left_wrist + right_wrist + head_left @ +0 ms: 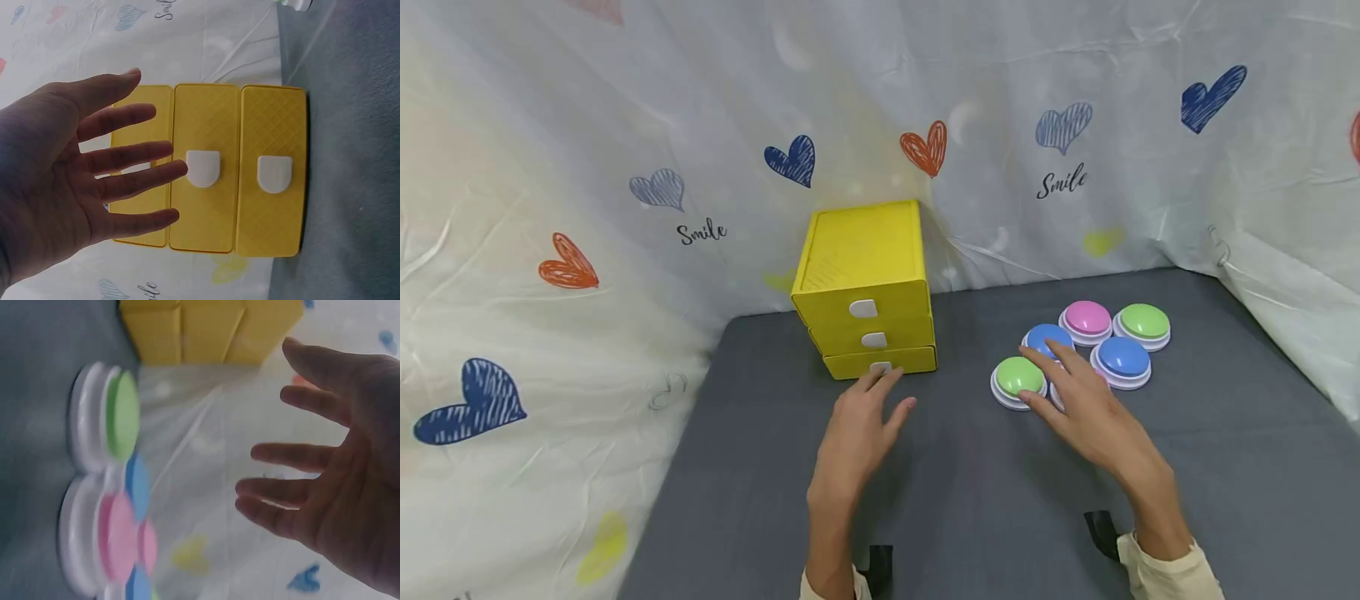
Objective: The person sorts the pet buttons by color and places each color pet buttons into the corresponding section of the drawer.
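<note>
A yellow three-drawer box (868,250) with white tab handles stands at the back of the table, its drawers pushed in. My left hand (853,437) hovers in front of it, fingers spread and pointing at the lowest handle. In the left wrist view that hand (69,169) holds nothing. To the right sits a cluster of round domed buttons on white bases, among them a green button (1019,376), a blue button (1122,356) and a pink button (1087,317). Above the cluster's near side is my right hand (1093,417), fingers apart and empty, partly hiding another pink button (117,537).
The dark grey tabletop (970,500) spreads in front of both hands. A pale curtain (850,83) printed with hearts and "Smile" hangs behind the box and along the sides. Dark straps (1102,535) show near the wrists.
</note>
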The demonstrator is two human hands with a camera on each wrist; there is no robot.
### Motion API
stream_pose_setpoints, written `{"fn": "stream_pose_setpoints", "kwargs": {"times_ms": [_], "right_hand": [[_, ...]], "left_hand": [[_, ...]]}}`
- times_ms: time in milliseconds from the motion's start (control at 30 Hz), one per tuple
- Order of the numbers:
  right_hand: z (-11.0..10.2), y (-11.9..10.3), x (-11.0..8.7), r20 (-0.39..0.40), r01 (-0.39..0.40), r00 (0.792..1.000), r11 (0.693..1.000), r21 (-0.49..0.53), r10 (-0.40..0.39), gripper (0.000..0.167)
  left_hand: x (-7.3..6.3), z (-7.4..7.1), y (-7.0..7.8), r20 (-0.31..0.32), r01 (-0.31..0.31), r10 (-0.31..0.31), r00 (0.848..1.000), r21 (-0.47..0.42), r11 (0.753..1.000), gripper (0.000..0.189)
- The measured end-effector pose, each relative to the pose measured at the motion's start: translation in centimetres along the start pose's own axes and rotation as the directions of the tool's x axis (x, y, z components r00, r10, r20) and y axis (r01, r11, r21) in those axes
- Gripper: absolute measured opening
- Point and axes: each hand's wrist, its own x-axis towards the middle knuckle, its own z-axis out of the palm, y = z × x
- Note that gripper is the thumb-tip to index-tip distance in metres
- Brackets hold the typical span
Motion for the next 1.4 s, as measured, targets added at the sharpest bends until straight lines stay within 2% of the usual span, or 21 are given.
{"fn": "stream_pose_setpoints", "kwargs": {"times_ms": [200,367,500,633,700,767,833,933,1000,1100,1167,1233,1400], "right_hand": [[0.7,-4.0,3.1,0.0,0.086,0.996,0.989,0.122,-0.086,0.049],[1.7,-7.1,6.5,-0.044,0.176,0.984,0.971,0.159,-0.171,0.039],[2.9,-8.9,9.4,-0.038,0.212,0.977,0.961,0.179,-0.209,0.033],[4.1,-10.5,12.2,-0.018,0.206,0.978,0.955,0.212,-0.207,0.03],[4.7,-11.1,13.5,-0.019,0.195,0.981,0.957,0.213,-0.196,0.03],[5.5,-11.5,14.4,-0.026,0.184,0.983,0.961,0.206,-0.183,0.031],[6.2,-11.8,15.1,-0.034,0.174,0.985,0.967,0.187,-0.171,0.03],[7.2,-12.2,15.5,-0.065,0.157,0.987,0.974,0.161,-0.148,0.024],[7.7,-12.4,15.6,-0.096,0.145,0.987,0.978,0.149,-0.131,0.02],[8.2,-12.7,15.8,-0.163,0.129,0.981,0.983,0.129,-0.108,0.017],[8.4,-12.9,16.0,-0.198,0.118,0.976,0.987,0.111,-0.095,0.017],[8.6,-13.2,16.2,-0.218,0.106,0.972,0.991,0.077,-0.087,0.018],[8.7,-13.8,16.3,-0.208,0.083,0.975,0.996,0.021,-0.077,0.02]], "left_hand": [[0.8,-1.6,-1.1,-0.103,-0.006,0.003,0.995,-0.026,1.0,0.051],[2.7,-4.1,-2.4,-0.23,-0.014,0.0,0.973,-0.057,0.998,0.052],[4.6,-6.2,-3.7,-0.306,0.022,-0.05,0.951,-0.096,0.995,0.051],[6.8,-7.9,-5.1,-0.336,0.121,-0.164,0.928,-0.145,0.982,0.052],[8.1,-8.6,-5.9,-0.304,0.185,-0.231,0.924,-0.174,0.967,0.055],[9.4,-9.0,-6.6,-0.242,0.236,-0.277,0.93,-0.184,0.954,0.059],[10.7,-9.2,-7.5,-0.161,0.263,-0.29,0.943,-0.171,0.95,0.061],[12.4,-9.4,-8.7,-0.034,0.263,-0.272,0.962,-0.169,0.95,0.06],[13.1,-9.5,-9.3,0.041,0.275,-0.272,0.961,-0.208,0.939,0.056],[13.5,-9.8,-9.9,0.127,0.319,-0.294,0.947,-0.303,0.898,0.052],[13.5,-10.0,-10.0,0.152,0.346,-0.311,0.938,-0.358,0.867,0.053],[13.5,-10.2,-10.1,0.156,0.35,-0.313,0.937,-0.386,0.853,0.052],[13.4,-10.3,-10.5,0.142,0.328,-0.296,0.945,-0.435,0.838,0.042]]}}
